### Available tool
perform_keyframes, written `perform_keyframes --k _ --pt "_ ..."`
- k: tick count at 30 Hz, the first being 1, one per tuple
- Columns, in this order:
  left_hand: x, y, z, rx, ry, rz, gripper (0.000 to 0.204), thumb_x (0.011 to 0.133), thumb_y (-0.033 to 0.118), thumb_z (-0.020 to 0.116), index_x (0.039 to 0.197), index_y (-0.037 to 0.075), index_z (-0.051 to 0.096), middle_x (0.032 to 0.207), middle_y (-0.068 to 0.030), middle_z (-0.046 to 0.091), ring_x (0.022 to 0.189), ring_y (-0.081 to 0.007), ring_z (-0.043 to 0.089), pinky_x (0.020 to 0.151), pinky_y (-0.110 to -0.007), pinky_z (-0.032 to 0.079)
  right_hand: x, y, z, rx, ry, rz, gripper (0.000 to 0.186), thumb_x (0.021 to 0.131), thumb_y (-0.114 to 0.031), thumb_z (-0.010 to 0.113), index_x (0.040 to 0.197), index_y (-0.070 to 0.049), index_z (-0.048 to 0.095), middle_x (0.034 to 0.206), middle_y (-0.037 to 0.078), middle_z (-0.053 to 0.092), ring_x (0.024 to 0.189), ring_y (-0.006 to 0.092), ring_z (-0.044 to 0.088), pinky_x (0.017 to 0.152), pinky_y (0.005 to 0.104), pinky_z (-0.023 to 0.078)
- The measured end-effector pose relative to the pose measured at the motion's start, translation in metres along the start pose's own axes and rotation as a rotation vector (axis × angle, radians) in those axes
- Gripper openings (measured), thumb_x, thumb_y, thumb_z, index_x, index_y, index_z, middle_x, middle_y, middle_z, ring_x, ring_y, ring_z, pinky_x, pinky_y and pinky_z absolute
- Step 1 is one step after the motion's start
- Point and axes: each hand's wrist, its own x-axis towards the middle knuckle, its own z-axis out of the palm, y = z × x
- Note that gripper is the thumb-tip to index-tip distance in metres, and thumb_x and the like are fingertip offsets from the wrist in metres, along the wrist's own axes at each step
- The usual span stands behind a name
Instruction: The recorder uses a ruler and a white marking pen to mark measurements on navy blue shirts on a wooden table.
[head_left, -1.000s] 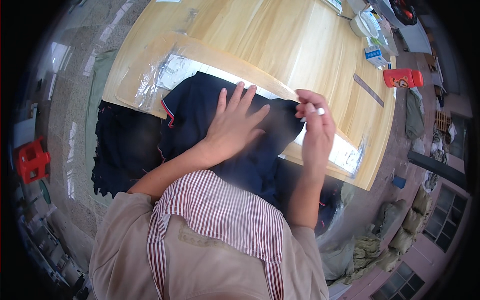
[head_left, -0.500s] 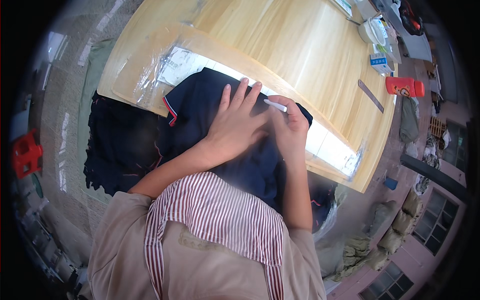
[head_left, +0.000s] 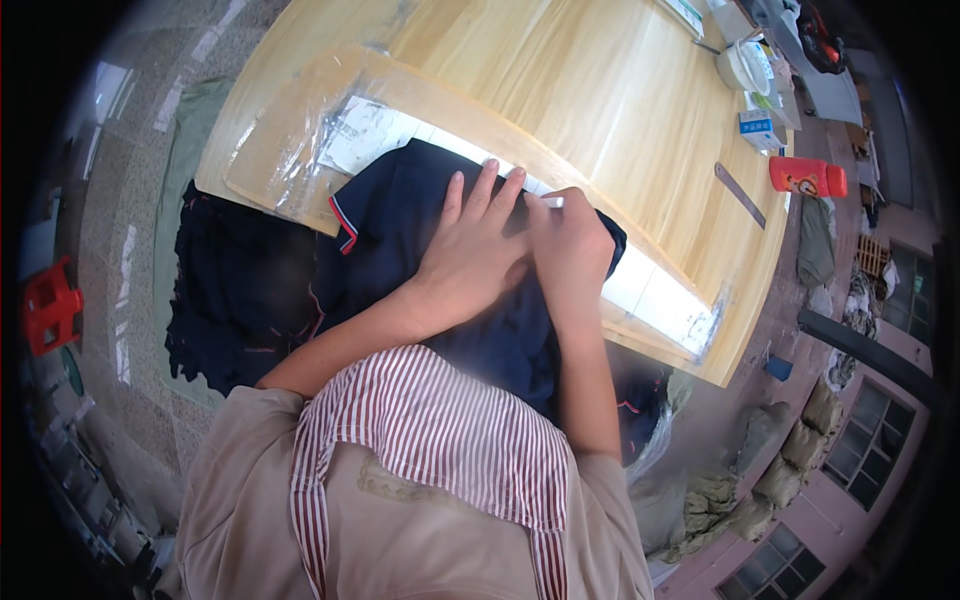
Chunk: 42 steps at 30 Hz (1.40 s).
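Observation:
A navy garment lies over the table's near edge, with red and white trim on its left corner. My left hand rests flat on the cloth, fingers spread and pointing away from me. Just right of it, my right hand is closed around a white pen; only a short piece of the pen shows past the fingers. That hand is against the cloth near its far edge, and whether the pen's tip touches is hidden. Beneath the garment runs a white strip covered in clear film.
More navy cloth hangs at the left. On the wooden table lie a metal ruler, a red bottle at the right edge, a blue and white box and a white container. A red stool stands far left.
My right hand has rolled over toward the cloth and its fingers now cover most of the pen. The left hand stays in place on the garment.

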Motion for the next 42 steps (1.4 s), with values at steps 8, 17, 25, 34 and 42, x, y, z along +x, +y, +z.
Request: perform_keyframes --k 8,17,25,34,42 --pt "0.002 -0.003 -0.001 -0.093 0.02 0.11 0.051 0.083 0.016 0.066 0.132 0.01 0.056 0.15 -0.0206 0.034 0.144 -0.0396 0.024 0.116 -0.057 0.017 0.009 -0.006 -0.023 0.975 -0.038 0.363 0.011 0.096 -0.009 0.061 0.103 -0.001 0.062 0.082 0.0 0.063 0.068 0.0024 0.054 0.058 0.0174 0.042" --pt "0.001 -0.004 -0.009 -0.378 -0.031 0.113 0.04 0.091 0.011 0.05 0.126 -0.008 0.051 0.13 -0.0284 0.051 0.132 -0.0426 0.041 0.116 -0.051 0.025 0.021 -0.027 0.005 0.429 -0.236 0.15 0.015 0.085 -0.008 0.068 0.1 -0.009 0.068 0.091 0.01 0.068 0.08 0.0273 0.067 0.07 0.0346 0.052" --pt "0.004 -0.009 0.004 -0.266 0.127 0.269 0.04 0.09 0.01 0.049 0.127 -0.004 0.052 0.13 -0.0234 0.052 0.124 -0.042 0.044 0.104 -0.047 0.037 0.038 -0.024 0.013 0.09 -0.187 -0.035 0.008 0.086 -0.013 0.068 0.092 -0.008 0.068 0.082 0.008 0.068 0.07 0.023 0.066 0.064 0.0339 0.05" --pt "0.014 -0.012 -0.031 -0.009 0.25 0.175 0.041 0.081 -0.005 0.057 0.121 -0.001 0.058 0.136 -0.0214 0.048 0.137 -0.0391 0.037 0.114 -0.047 0.031 -0.019 0.038 -0.071 1.838 -0.031 0.382 0.018 0.096 -0.02 0.053 0.092 -0.002 0.055 0.088 0.012 0.059 0.079 0.0209 0.056 0.072 0.0366 0.047" --pt "0.044 0.0 -0.062 0.15 0.154 0.132 0.012 0.078 0.003 0.06 0.09 0.002 0.06 0.105 -0.0168 0.065 0.11 -0.0339 0.06 0.095 -0.045 0.045 -0.049 0.007 -0.058 1.693 -0.124 0.608 0.02 0.093 -0.014 0.056 0.107 0.0 0.06 0.095 0.012 0.065 0.069 0.0147 0.055 0.068 0.0299 0.05"
